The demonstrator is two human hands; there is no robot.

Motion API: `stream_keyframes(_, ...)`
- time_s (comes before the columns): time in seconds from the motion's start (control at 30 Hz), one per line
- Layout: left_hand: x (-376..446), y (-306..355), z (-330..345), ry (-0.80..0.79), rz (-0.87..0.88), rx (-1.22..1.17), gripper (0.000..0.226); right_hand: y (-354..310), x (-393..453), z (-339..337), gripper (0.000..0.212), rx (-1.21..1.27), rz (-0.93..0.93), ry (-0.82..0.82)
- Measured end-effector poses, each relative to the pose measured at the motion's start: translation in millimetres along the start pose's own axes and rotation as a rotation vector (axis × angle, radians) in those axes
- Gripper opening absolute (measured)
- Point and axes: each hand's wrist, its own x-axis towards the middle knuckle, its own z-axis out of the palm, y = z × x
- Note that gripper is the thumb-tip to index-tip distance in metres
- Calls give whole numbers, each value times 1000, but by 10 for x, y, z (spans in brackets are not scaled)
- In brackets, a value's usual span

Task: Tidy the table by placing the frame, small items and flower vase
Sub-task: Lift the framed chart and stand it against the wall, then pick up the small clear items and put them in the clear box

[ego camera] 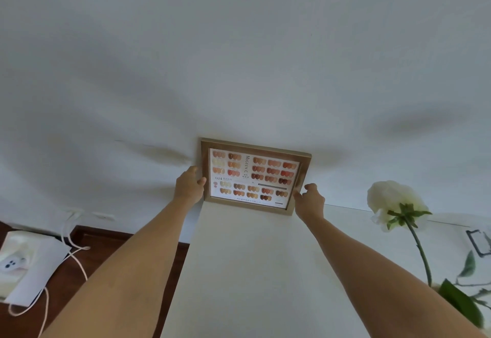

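Gold frame (255,147), white flower (390,198)

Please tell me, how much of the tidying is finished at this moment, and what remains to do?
In hand: both hands, left hand and right hand, hold the frame by its sides, upright at the far edge of the table by the wall. Nothing looks finished yet. The flower stands at the right; its vase is out of view, and no small items are visible, so their state is unclear.

Your two forearms, both bare to the frame's lower edge; no sleeves, watch, bracelets or rings seen. Left hand (189,186) at 9 o'clock of centre, right hand (310,199) at 3 o'clock. Fingernails short, unpainted where visible.
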Motion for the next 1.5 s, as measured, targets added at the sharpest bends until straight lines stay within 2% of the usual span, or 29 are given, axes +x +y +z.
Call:
stream_keyframes(0.23,-621,-53,-229,-72,63,110,49,-58,-544,-202,43,-62,42,-89)
stream_keyframes(0.47,-1438,-143,-504,-75,160,237,52,5,-1328,-402,45,-52,6,-114)
stream_keyframes(0.77,-2744,-581,-443,-119,126,310,50,793,-2543,-365,49,-139,-44,-185)
stream_keyframes(0.97,-3523,-802,0,-234,113,316,51,1605,-3153,-535,46,-200,-7,-248)
stream_keyframes(1.13,-4010,-669,561,-330,138,314,51,2253,-3320,-940,45,-222,75,-246)
stream_keyframes(1.3,-4420,-171,1274,-410,204,313,51,2858,-3229,-1598,48,-238,129,-198)
stream_keyframes(1.5,-4985,774,2253,-464,364,316,49,3714,-3012,-2646,45,-219,174,-131)
